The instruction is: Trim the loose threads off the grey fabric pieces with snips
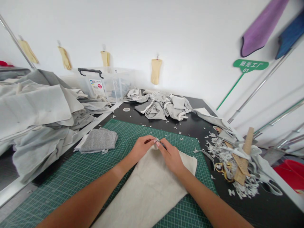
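Observation:
A pale cream cloth lies over the green cutting mat, its far edge lifted between my hands. My left hand is closed, pinching that edge. In my right hand are small thread snips with a dark handle; their metal tips meet the cloth edge beside my left fingertips. My fingers partly cover the blades. A folded grey cloth rests on the mat to the left of my left hand.
Grey fabric pieces lie heaped at the back, with larger stacks at left beside a clear plastic bin. On the right are scraps, gold-handled scissors and wooden rulers. Yellow gloves hang on the wall.

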A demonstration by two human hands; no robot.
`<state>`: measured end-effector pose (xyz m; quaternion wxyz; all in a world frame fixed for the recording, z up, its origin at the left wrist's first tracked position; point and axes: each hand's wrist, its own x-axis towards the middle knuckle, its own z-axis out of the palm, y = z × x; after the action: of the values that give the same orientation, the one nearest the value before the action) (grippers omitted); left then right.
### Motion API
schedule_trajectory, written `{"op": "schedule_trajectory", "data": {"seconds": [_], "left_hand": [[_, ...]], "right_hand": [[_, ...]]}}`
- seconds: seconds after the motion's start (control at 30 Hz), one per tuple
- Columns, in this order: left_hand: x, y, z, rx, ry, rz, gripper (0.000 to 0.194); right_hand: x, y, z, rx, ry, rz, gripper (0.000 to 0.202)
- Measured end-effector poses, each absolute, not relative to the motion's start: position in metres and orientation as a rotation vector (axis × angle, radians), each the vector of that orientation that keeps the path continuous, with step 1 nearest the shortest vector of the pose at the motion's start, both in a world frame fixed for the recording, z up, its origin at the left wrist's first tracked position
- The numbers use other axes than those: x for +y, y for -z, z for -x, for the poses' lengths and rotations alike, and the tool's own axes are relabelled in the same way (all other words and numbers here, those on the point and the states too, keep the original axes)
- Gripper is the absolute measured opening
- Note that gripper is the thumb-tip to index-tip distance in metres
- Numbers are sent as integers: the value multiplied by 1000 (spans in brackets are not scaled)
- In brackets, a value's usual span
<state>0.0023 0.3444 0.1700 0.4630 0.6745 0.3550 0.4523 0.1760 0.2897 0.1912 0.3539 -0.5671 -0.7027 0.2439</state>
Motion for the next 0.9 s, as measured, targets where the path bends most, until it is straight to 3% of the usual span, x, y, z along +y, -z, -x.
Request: {"op": "schedule_trajectory", "data": {"seconds": [0.9], "left_hand": [[342,-173,-2,889,-1105,-1655,26]], "right_hand": [[293,-189,-172,-1659,-663,1375,39]]}}
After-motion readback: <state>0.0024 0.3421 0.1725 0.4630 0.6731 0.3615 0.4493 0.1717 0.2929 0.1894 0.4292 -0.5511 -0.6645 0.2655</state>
